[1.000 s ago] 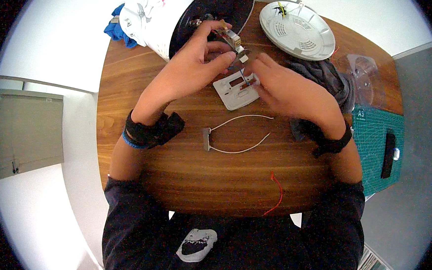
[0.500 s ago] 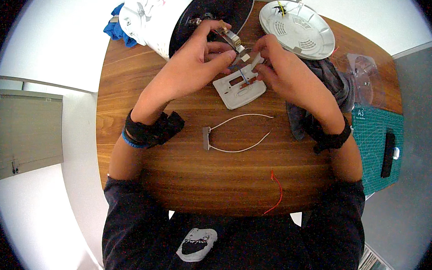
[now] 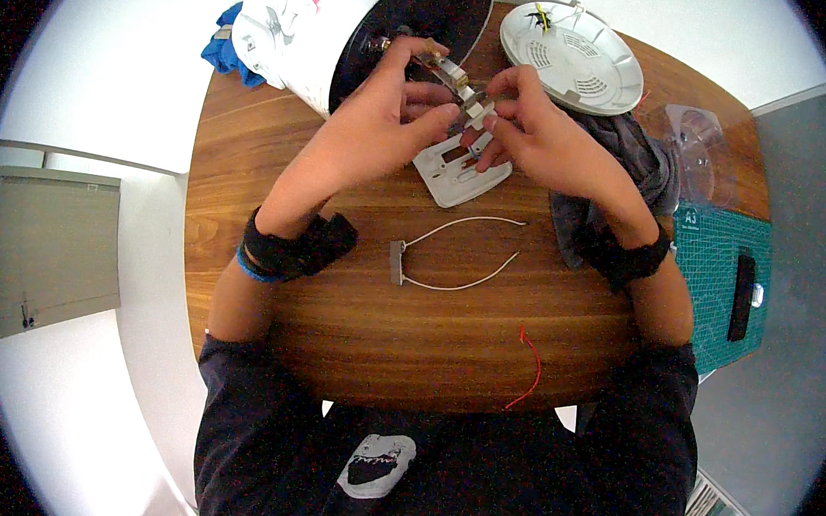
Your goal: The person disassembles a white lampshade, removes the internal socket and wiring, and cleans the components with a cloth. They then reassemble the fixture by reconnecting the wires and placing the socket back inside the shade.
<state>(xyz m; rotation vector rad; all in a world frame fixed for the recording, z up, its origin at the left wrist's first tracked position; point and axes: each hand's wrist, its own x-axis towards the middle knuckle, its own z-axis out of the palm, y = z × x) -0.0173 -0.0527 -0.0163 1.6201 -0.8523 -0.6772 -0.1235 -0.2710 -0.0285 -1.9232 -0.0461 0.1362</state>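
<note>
My left hand (image 3: 368, 142) is closed around a metal bracket assembly (image 3: 450, 72), a strip with pale blocks on it, over the far middle of the table. At its near end, my right hand (image 3: 549, 129) pinches a small pale piece (image 3: 479, 113) between thumb and fingers. The two hands nearly meet there, and fingers hide part of the assembly. Beneath them a white plastic panel (image 3: 460, 185) with cut-outs lies on the wood. Just behind my left hand, a white drum-shaped appliance body (image 3: 299, 29) lies on its side, its dark end (image 3: 433, 9) facing the hands.
A white vented round cover (image 3: 576, 65) stands at the back right. Beside it are a grey cloth (image 3: 660, 160), a clear plastic piece (image 3: 699, 148) and a green cutting mat (image 3: 716, 248). Nearer lie a grey block with two white wires (image 3: 397, 263) and a red wire (image 3: 538, 365).
My right hand has come slightly left and its thumb now presses the pale piece against the assembly's near end. My left hand keeps its hold, almost unmoved.
</note>
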